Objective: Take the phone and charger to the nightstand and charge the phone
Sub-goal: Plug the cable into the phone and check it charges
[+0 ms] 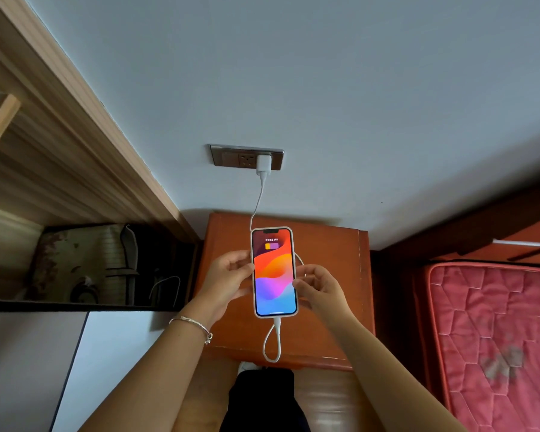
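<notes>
The phone (274,272), in a pale case, is held face up above the orange-brown nightstand (331,275). Its screen is lit with a colourful wallpaper and a battery symbol near the top. My left hand (228,282) grips its left edge and my right hand (320,289) grips its right edge. The white charger (264,163) is plugged into the wall socket plate (231,157). Its white cable (258,201) hangs down behind the phone, loops below it and enters the phone's bottom end (276,322).
A wooden wardrobe frame (75,113) stands at the left, with a dark open compartment (91,263) holding clutter. A red quilted mattress (493,338) lies at the right. A dark wooden bed frame (480,232) runs behind it. My knees are below the nightstand's front edge.
</notes>
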Available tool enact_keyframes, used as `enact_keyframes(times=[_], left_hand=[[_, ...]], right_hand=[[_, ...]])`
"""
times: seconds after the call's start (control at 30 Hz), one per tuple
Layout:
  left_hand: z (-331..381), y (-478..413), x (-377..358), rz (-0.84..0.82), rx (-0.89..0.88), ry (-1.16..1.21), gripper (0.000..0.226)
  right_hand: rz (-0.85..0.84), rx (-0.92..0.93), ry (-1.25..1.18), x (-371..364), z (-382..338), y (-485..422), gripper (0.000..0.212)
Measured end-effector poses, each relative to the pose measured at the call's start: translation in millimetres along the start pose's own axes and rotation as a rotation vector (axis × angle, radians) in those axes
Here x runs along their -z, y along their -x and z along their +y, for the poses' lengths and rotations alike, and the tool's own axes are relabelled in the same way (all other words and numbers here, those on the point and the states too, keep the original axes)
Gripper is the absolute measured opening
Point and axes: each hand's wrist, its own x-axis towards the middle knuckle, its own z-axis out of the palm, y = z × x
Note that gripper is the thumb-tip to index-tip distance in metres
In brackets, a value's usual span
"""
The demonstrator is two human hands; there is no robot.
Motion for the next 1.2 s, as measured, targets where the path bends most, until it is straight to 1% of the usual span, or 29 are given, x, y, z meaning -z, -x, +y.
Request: enact_keyframes(times=[0.13,0.27,0.5,0.6,0.73,0.9,1.03,1.2], left_hand=[[-24,-20,9,0.095,0.05,0.002,0.016],[-56,-43,14,0.164,0.116,-0.009,0.026],[-123,-91,17,0.211,0.172,-0.075,0.028],[-150,-112,17,0.255,0.197,-0.099,0.029],[-186,-138,16,0.338,0.192,-0.126,0.02],[-222,-159,13,0.411,0.249,-0.166,0.01],[-232,-169,12,0.435,0.242,-0.185,0.013],[-226,-177,11,0.474,0.203,-0.238,0.006]], right_hand=[[0.001,-0.064,0.022,-13,15,-24,0.009],[0.009,-0.128,0.05,-28,43,-51,0.013],[0.061,-0.239,0.092,-43,114,-103,0.007],[0.078,-0.267,0.106,-50,139,-124,0.009],[0.137,-0.278,0.137,-58,165,-147,0.008],[0.213,-0.284,0.19,-65,189,-165,0.008],[0.223,-0.267,0.215,-67,198,-172,0.008],[0.246,-0.241,0.235,-68,198,-177,0.006]])
